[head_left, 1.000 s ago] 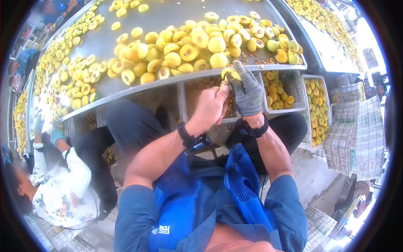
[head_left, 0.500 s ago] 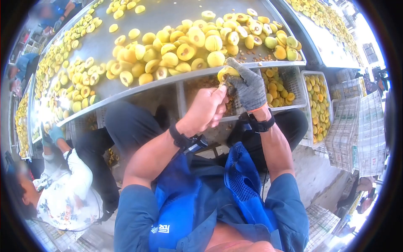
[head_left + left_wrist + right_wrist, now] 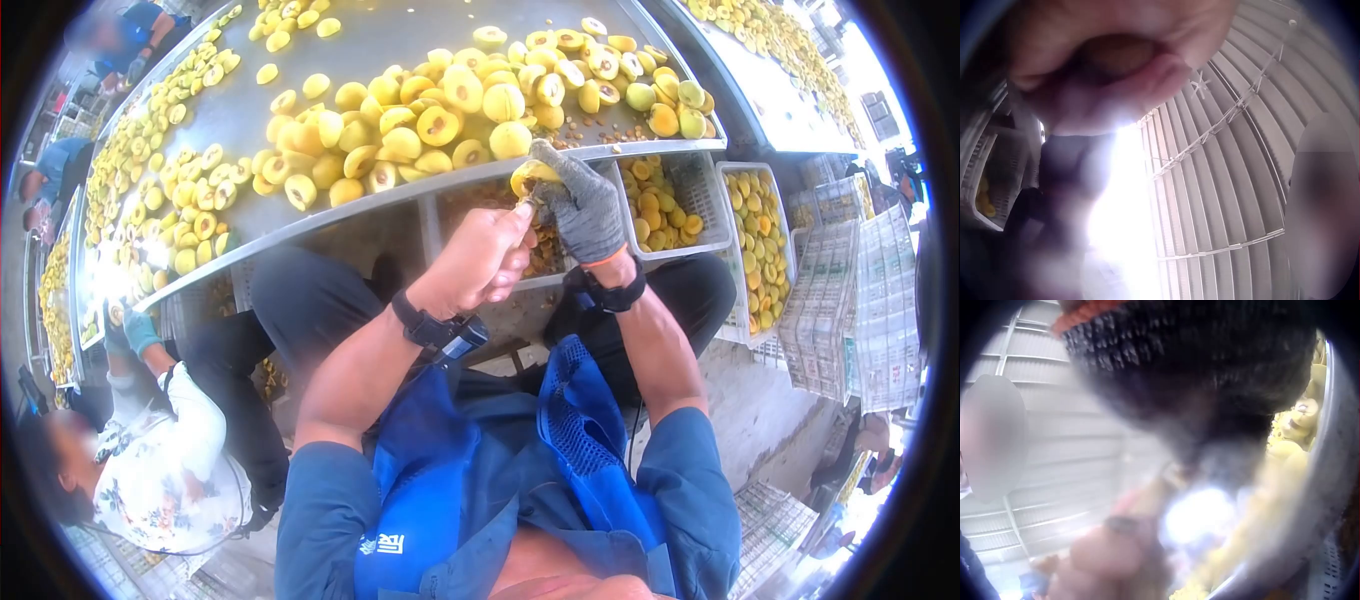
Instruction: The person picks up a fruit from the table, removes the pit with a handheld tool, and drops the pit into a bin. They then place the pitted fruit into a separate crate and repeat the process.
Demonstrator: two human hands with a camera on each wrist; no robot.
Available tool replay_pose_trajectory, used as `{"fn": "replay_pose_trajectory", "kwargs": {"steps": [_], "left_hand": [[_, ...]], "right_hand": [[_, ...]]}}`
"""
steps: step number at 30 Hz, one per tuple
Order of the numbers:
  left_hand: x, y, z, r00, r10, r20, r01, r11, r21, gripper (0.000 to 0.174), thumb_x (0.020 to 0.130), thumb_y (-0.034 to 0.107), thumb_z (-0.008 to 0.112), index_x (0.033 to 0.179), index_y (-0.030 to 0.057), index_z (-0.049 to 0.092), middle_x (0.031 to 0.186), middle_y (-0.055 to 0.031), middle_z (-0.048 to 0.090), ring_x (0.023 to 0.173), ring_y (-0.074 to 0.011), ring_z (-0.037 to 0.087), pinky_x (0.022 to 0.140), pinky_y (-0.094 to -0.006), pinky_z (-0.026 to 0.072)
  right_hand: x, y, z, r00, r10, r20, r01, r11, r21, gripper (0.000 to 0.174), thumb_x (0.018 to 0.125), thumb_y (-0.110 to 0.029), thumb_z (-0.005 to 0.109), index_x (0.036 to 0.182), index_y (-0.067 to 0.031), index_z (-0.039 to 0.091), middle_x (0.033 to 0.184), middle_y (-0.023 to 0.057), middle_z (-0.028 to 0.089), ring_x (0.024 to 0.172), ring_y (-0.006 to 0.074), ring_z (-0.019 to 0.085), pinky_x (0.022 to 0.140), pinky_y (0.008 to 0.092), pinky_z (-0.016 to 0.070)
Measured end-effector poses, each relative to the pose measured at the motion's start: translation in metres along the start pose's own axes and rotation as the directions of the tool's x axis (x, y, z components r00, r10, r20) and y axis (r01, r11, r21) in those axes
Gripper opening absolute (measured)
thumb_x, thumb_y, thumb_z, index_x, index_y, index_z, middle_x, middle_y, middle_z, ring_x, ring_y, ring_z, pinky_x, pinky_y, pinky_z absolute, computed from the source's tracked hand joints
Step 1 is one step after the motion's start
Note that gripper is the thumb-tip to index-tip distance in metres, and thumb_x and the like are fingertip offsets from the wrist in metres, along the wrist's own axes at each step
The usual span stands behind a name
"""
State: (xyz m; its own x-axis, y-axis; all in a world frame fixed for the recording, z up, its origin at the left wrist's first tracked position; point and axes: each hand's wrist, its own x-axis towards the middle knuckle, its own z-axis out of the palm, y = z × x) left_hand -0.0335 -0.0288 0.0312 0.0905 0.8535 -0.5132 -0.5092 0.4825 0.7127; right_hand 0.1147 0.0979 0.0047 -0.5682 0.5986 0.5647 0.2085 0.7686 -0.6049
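Observation:
My gloved right hand (image 3: pixel 583 212) holds a yellow apricot (image 3: pixel 530 174) at the front edge of the metal table, thumb and fingers around it. Close against the fruit's near side is my bare left hand (image 3: pixel 478 258), fingers curled and thumb pressed forward on a small thin tool, mostly hidden in the fist. The left wrist view shows only the curled bare hand (image 3: pixel 1129 69). In the right wrist view the dark glove (image 3: pixel 1197 369) fills the top, with the blurred bare fingers (image 3: pixel 1110 553) below it.
Many halved apricots (image 3: pixel 400 140) lie heaped on the metal table (image 3: pixel 370 35), with loose pits (image 3: pixel 600 133) near its edge. Below stand a crate of fruit (image 3: pixel 722 215) and another full crate (image 3: pixel 755 250). Stacked crates (image 3: pixel 815 315) are at right; a person in a white floral top (image 3: pixel 185 475) sits at left.
Both hands have shifted slightly left and stay together at the apricot. The fruit has turned a little in the glove. At left, the other person's arms have moved.

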Motion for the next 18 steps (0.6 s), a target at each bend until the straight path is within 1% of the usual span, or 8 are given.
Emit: {"fn": "replay_pose_trajectory", "kwargs": {"steps": [3,6,9,12,15,18], "left_hand": [[0.001,-0.001,-0.002,1.0,-0.002,0.017,0.002,1.0,0.008,0.041,0.11,0.041,0.051,0.095,0.0027,0.056,0.063,0.0038,0.042,0.045,-0.0045,0.034,0.038,-0.0225,0.0309],[-0.001,0.004,-0.008,0.996,-0.027,0.09,0.031,0.998,-0.045,0.041,0.11,0.041,0.051,0.095,0.0027,0.056,0.064,0.0038,0.042,0.045,-0.0041,0.034,0.038,-0.0222,0.0313],[-0.001,0.007,-0.011,0.986,-0.079,0.144,0.095,0.99,-0.105,0.04,0.11,0.04,0.049,0.097,0.0025,0.056,0.064,0.004,0.042,0.045,-0.0033,0.034,0.038,-0.0211,0.0319],[0.0,0.006,-0.012,0.979,-0.115,0.169,0.142,0.977,-0.161,0.039,0.111,0.039,0.047,0.1,0.0021,0.055,0.064,0.0051,0.041,0.044,-0.0024,0.034,0.037,-0.0197,0.0317],[0.001,0.009,-0.017,0.959,-0.136,0.247,0.194,0.955,-0.227,0.039,0.111,0.039,0.046,0.101,0.0018,0.055,0.064,0.0059,0.04,0.043,-0.0024,0.034,0.035,-0.0192,0.031],[0.006,0.006,-0.029,0.89,-0.078,0.449,0.242,0.916,-0.32,0.04,0.111,0.04,0.046,0.102,0.0019,0.055,0.063,0.0058,0.04,0.041,-0.0028,0.033,0.034,-0.0192,0.0307]], "right_hand": [[-0.009,0.004,0.013,0.987,0.158,-0.008,-0.157,0.984,0.083,0.051,0.088,-0.004,0.073,0.137,-0.0131,0.067,0.109,0.015,0.075,0.099,0.0307,0.071,0.089,0.0369,0.0551],[0.001,-0.003,0.002,0.987,0.152,0.047,-0.158,0.975,0.158,0.049,0.087,-0.003,0.074,0.135,-0.013,0.069,0.107,0.0156,0.075,0.098,0.0306,0.071,0.089,0.037,0.0548],[0.004,0.001,-0.004,0.977,0.174,0.124,-0.201,0.944,0.262,0.048,0.086,-0.001,0.074,0.132,-0.0112,0.07,0.106,0.0135,0.076,0.096,0.0259,0.071,0.088,0.0354,0.0549],[0.003,0.003,-0.002,0.994,0.092,0.057,-0.099,0.985,0.14,0.047,0.084,0.003,0.073,0.13,-0.0087,0.071,0.105,0.0111,0.076,0.095,0.0209,0.07,0.085,0.0331,0.0551],[0.003,0.003,0.0,0.979,0.184,0.085,-0.202,0.913,0.354,0.044,0.086,0.001,0.074,0.13,-0.006,0.071,0.103,0.009,0.076,0.094,0.0158,0.069,0.083,0.0318,0.0552],[0.001,0.016,-0.005,0.924,0.293,0.247,-0.377,0.81,0.449,0.039,0.09,-0.004,0.074,0.129,-0.0048,0.071,0.103,0.0078,0.076,0.092,0.0139,0.069,0.083,0.0317,0.056]]}}
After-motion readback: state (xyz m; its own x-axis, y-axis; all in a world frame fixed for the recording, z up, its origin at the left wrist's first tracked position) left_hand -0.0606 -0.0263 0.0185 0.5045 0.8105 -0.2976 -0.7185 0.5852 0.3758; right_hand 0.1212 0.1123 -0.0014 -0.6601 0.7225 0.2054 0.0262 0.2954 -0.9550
